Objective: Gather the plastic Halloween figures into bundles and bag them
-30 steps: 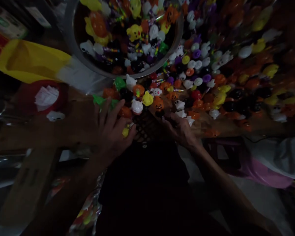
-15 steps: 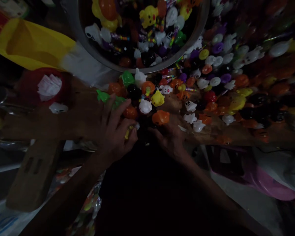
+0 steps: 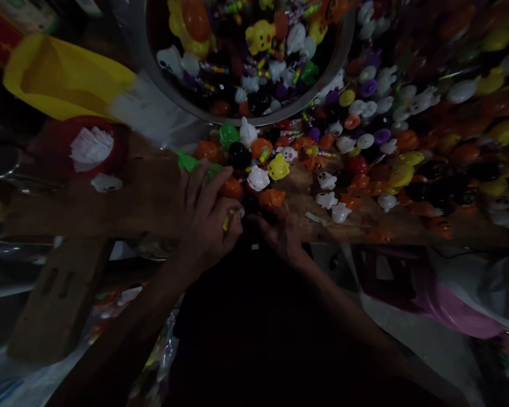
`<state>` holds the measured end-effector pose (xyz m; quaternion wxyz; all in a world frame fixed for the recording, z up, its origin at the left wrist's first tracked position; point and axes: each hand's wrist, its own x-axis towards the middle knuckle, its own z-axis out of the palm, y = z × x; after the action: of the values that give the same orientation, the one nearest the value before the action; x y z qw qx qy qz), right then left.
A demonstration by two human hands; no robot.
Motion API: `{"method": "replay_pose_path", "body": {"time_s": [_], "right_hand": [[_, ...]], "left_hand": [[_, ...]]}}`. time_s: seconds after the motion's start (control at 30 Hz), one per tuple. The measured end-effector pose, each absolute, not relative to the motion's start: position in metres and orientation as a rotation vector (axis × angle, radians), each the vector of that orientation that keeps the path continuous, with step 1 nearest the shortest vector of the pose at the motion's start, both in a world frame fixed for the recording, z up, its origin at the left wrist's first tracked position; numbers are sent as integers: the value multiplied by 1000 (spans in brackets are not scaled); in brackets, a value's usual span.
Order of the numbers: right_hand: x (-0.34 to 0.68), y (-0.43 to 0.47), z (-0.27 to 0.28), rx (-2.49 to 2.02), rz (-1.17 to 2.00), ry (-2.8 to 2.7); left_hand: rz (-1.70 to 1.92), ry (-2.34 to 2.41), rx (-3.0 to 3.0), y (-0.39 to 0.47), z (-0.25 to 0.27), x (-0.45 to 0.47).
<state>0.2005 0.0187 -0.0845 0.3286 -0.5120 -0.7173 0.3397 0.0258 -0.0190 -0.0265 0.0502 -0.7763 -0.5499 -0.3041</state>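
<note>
My left hand [image 3: 207, 220] rests over the near edge of the toys, palm down. Its thumb and forefinger are closed round a small yellow piece [image 3: 228, 219] with a pale end, while the other fingers stretch over a green toy [image 3: 189, 162] and beside an orange one [image 3: 231, 188]. My right hand [image 3: 285, 233] has its fingers curled at an orange plastic toy [image 3: 272, 198], gripping it from the near side; the fingertips are partly hidden in the dark. Just beyond lie a white toy [image 3: 258, 178] and a yellow toy [image 3: 278, 167].
A large metal bowl [image 3: 254, 120] full of small toys stands beyond my hands. Many loose toys [image 3: 401, 172] cover the right side. On the left are a yellow scoop-like container [image 3: 68, 79], a red dish [image 3: 119, 147] with white slips and a small white toy [image 3: 106, 182].
My right hand and the orange toy have shifted left, closer to my left hand. My left hand keeps its pinch on the yellow piece. The whole view has shifted slightly.
</note>
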Motion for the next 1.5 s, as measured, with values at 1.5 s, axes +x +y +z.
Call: {"method": "replay_pose_path", "body": {"time_s": [1.5], "right_hand": [[266,86,22,-1229,566,-2095]], "left_hand": [[-1175,-1613,-2194,0,-24,60]]}}
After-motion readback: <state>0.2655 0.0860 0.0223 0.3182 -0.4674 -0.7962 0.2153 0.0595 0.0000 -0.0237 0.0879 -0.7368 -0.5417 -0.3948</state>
